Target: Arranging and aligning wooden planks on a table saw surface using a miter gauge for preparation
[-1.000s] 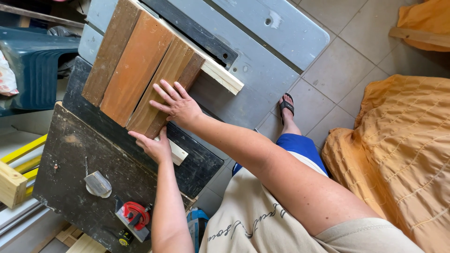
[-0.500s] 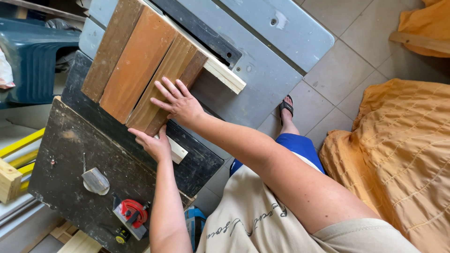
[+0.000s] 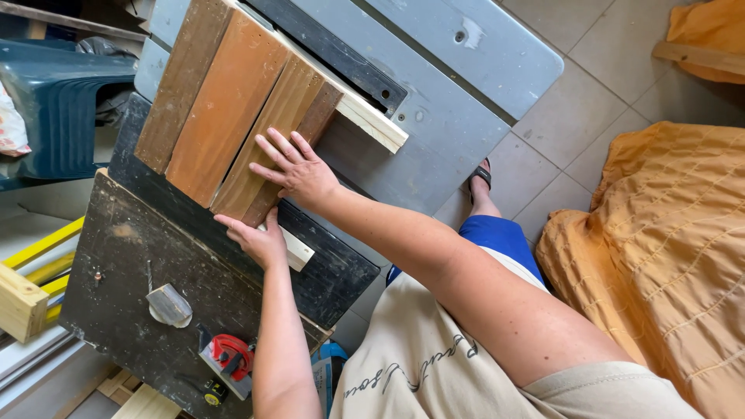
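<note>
Nearest the camera, the person's beige printed shirt point(image 3: 434, 365) filled the lower edge, with both bare forearms reaching out over the work. Beside the left forearm lay a red round-bodied tool on a grey block point(image 3: 230, 358), and past it a small grey metal scoop-shaped piece point(image 3: 169, 304), both on the scuffed black wooden board point(image 3: 116, 295).

The left hand point(image 3: 256, 240) lay with fingers loosely stretched, closed on nothing, its fingertips touching the near end of the row of brown wooden slats point(image 3: 233, 116). Just under its palm sat the end of a pale square wooden batten point(image 3: 299, 250). The right hand point(image 3: 299, 174) rested just beyond it, flat and spread wide, palm down on the narrowest, darkest slat at the row's right edge, pressing rather than gripping.

The slats ran side by side away from both hands, four of them in differing browns, lying across a second pale batten point(image 3: 372, 124) at their far side. Beyond that stretched the grey metal table top point(image 3: 466, 85) with its dark slot. To the right of the right arm were tiled floor, a sandalled foot point(image 3: 481, 174) and a quilted orange cloth point(image 3: 660, 256).
</note>
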